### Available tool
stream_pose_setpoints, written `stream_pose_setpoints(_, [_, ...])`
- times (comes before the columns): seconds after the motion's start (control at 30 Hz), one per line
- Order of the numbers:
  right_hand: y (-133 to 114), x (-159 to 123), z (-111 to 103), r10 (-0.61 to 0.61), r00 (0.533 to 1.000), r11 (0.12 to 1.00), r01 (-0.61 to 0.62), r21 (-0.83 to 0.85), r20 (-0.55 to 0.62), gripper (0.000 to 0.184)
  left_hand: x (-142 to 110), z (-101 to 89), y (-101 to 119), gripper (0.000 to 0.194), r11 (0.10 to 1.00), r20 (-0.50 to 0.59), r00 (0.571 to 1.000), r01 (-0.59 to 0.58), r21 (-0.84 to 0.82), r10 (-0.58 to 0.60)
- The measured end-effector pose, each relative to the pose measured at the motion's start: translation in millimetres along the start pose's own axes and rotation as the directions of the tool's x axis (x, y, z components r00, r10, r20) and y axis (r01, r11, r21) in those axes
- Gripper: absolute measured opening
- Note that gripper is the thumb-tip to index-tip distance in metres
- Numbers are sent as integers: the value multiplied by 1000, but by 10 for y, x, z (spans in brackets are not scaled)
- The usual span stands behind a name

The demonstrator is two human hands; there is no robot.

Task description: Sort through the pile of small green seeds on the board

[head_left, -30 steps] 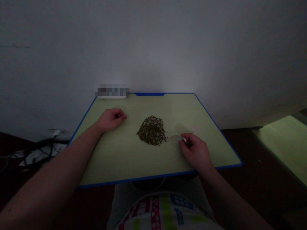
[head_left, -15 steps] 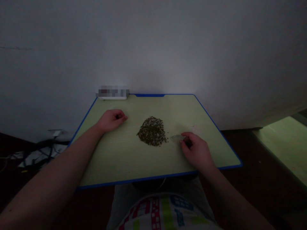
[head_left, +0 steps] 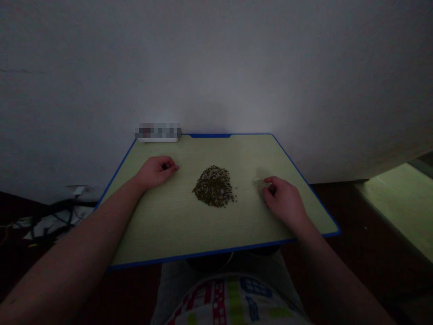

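One camera, worn on the person's head, gives the single view. It looks forward and steeply down from just behind the near edge of the worktop [head_left: 176, 246], close enough that this spans the middle, with the left hand [head_left: 156, 172] and right hand [head_left: 286, 198] at mid-height. The patterned shirt [head_left: 233, 300] sits at bottom center, beneath the lens; the wall [head_left: 216, 67] ahead fills the upper part. The wide angle also catches floor [head_left: 358, 257] beside the worktop.
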State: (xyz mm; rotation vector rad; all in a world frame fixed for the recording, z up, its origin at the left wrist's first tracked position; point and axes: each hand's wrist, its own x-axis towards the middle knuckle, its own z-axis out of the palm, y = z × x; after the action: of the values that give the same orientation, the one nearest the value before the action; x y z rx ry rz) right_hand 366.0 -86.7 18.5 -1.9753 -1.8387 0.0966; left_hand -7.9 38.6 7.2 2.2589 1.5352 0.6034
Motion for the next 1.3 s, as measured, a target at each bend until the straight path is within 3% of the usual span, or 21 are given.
stream_pose_setpoints(0.3, [331, 149, -106, 82, 997, 994, -81, 68, -16, 24, -4, -16, 37, 35, 1000, -4, 1000, -15, -4, 15])
stream_pose_setpoints(0.47, [153, 229, -119, -99, 992, 978, 83, 191, 78, 28, -2, -19, 48, 34, 1000, -1, 1000, -12, 3, 12])
stream_pose_setpoints(0.6, [-94, 350, -43, -266, 947, 957, 236, 168, 183, 30, -5, -11, 20, 34, 1000, 2, 1000, -18, -18, 18])
stream_pose_setpoints(0.8, [-219, 460, 41, -372, 895, 927, 342, 156, 246, 32, -2, 0, -8, 35, 1000, 13, 1000, 0, -30, 0])
stream_pose_setpoints(1.03, [-86, 371, 6, -444, 848, 889, 376, 262, 290, 34, 5, 11, -27, 34, 999, 14, 1000, -7, -31, 8])
stream_pose_setpoints(1.3, [-59, 154, -71, -407, 865, 900, 323, 294, 293, 32, 7, 9, -31, 35, 1000, -2, 1000, -28, -5, 28])
